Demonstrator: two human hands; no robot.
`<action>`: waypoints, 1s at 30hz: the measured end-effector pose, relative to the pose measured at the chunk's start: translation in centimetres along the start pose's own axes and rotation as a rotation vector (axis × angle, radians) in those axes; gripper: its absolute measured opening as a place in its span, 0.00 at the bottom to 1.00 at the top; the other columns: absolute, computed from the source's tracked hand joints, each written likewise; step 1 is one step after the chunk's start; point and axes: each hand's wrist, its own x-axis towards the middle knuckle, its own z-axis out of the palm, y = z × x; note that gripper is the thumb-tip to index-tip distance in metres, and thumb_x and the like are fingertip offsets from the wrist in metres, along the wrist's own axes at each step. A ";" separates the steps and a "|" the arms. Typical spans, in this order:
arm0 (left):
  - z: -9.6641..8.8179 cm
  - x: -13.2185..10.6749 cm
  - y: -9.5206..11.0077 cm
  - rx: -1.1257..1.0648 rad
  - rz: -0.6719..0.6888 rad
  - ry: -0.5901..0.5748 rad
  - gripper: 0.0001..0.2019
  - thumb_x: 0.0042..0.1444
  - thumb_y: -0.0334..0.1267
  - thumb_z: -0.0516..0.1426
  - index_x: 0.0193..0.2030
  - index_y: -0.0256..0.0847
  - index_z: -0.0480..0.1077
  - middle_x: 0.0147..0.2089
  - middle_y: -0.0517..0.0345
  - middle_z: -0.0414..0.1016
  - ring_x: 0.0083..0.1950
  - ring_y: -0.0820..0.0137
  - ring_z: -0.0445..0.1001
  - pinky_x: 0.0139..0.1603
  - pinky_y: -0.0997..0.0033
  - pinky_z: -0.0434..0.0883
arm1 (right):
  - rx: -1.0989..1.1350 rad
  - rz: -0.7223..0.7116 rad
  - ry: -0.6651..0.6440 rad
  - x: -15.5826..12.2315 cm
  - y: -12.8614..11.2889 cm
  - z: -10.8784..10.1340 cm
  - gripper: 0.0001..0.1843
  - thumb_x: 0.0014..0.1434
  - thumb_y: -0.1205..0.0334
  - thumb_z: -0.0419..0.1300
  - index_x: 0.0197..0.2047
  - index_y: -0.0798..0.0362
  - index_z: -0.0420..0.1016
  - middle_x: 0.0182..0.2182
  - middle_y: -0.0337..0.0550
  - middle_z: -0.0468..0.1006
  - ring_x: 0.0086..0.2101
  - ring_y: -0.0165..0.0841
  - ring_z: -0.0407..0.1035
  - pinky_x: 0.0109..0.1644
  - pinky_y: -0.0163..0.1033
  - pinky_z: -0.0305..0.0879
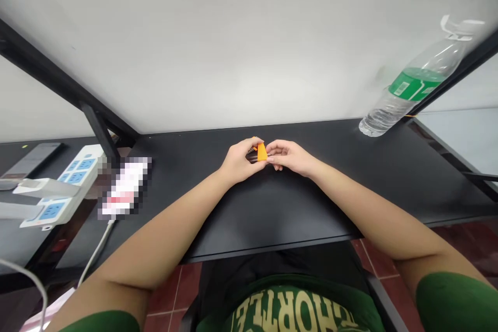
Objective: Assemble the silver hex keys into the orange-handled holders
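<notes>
Both my hands meet over the middle of the black desk [272, 207]. My left hand [238, 162] is curled round a small orange object [262, 152] with a dark part beside it. My right hand [291, 156] pinches the same orange object from the right with its fingertips. Both forearms rest on the desk and reach in from the bottom edge.
A clear plastic water bottle [412, 88] with a green label leans against the white wall at the back right. At the left lie a white power strip [66, 187] with blue sockets, a white cable [93, 254] and a blurred-out patch [124, 187]. Red floor tiles show below the desk edge.
</notes>
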 end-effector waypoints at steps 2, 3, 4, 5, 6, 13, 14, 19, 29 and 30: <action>0.1 0.0 0.0 -0.021 -0.036 0.006 0.23 0.57 0.44 0.68 0.57 0.41 0.75 0.52 0.50 0.84 0.51 0.63 0.84 0.55 0.64 0.81 | 0.062 0.028 0.008 0.1 0.1 0.3 0.20 0.55 0.50 0.78 0.42 0.54 0.83 0.30 0.39 0.81 0.26 0.27 0.71 0.31 0.35 0.69; 0.2 -0.1 -0.1 -0.039 -0.050 0.009 0.24 0.56 0.44 0.68 0.58 0.41 0.75 0.51 0.50 0.85 0.50 0.63 0.84 0.56 0.63 0.81 | 0.098 0.048 0.007 0.1 0.2 0.4 0.19 0.54 0.49 0.78 0.40 0.55 0.83 0.29 0.39 0.80 0.26 0.27 0.71 0.31 0.35 0.69; 0.2 0.0 -0.1 -0.060 -0.062 0.012 0.24 0.56 0.45 0.69 0.58 0.41 0.75 0.51 0.50 0.85 0.49 0.63 0.84 0.56 0.63 0.81 | 0.135 0.073 0.000 0.2 0.2 0.5 0.19 0.53 0.49 0.79 0.38 0.55 0.84 0.29 0.40 0.80 0.26 0.28 0.71 0.31 0.35 0.70; 0.2 0.0 -0.1 -0.083 -0.070 0.015 0.25 0.55 0.46 0.69 0.58 0.41 0.75 0.50 0.51 0.85 0.49 0.64 0.84 0.56 0.63 0.81 | 0.169 0.098 -0.008 0.2 0.1 0.6 0.19 0.52 0.49 0.79 0.37 0.55 0.84 0.29 0.40 0.81 0.26 0.28 0.71 0.31 0.35 0.71; 0.2 0.0 -0.1 -0.104 -0.073 0.018 0.26 0.55 0.46 0.70 0.58 0.41 0.75 0.50 0.51 0.85 0.48 0.64 0.84 0.56 0.63 0.81 | 0.198 0.116 -0.015 0.2 0.0 0.5 0.19 0.51 0.49 0.80 0.36 0.55 0.84 0.29 0.41 0.81 0.27 0.28 0.72 0.32 0.35 0.71; 0.0 0.1 0.2 -0.092 0.007 -0.030 0.27 0.58 0.49 0.70 0.60 0.41 0.75 0.49 0.50 0.84 0.47 0.64 0.84 0.54 0.62 0.80 | 0.207 0.110 -0.037 -0.2 -0.2 0.0 0.18 0.53 0.50 0.79 0.37 0.54 0.86 0.26 0.41 0.81 0.27 0.29 0.73 0.33 0.36 0.74; -0.1 0.2 0.0 -0.067 0.016 -0.033 0.26 0.58 0.49 0.69 0.60 0.41 0.75 0.49 0.50 0.84 0.47 0.64 0.83 0.53 0.62 0.80 | 0.191 0.106 -0.019 -0.2 -0.2 0.0 0.18 0.53 0.49 0.79 0.37 0.54 0.86 0.27 0.41 0.81 0.27 0.29 0.73 0.33 0.35 0.73; -0.2 0.3 -0.7 0.030 0.046 -0.045 0.20 0.60 0.49 0.68 0.54 0.41 0.77 0.40 0.55 0.82 0.37 0.69 0.78 0.42 0.67 0.77 | -0.009 0.090 0.080 -0.2 -0.5 -0.2 0.20 0.56 0.48 0.76 0.43 0.55 0.87 0.32 0.44 0.83 0.26 0.29 0.73 0.28 0.35 0.69; -0.1 0.1 -0.5 0.116 0.028 -0.033 0.17 0.58 0.54 0.66 0.43 0.42 0.78 0.32 0.58 0.78 0.32 0.70 0.74 0.38 0.68 0.73 | -0.151 0.061 0.059 0.1 -0.6 -0.1 0.20 0.61 0.45 0.69 0.43 0.54 0.86 0.27 0.41 0.80 0.23 0.30 0.69 0.26 0.36 0.63; -0.1 0.1 -0.6 0.115 0.023 -0.029 0.17 0.58 0.54 0.65 0.44 0.42 0.79 0.33 0.58 0.79 0.32 0.69 0.75 0.38 0.68 0.73 | -0.197 0.063 0.066 0.1 -0.6 -0.2 0.20 0.63 0.44 0.67 0.43 0.54 0.86 0.27 0.41 0.80 0.23 0.30 0.68 0.26 0.36 0.63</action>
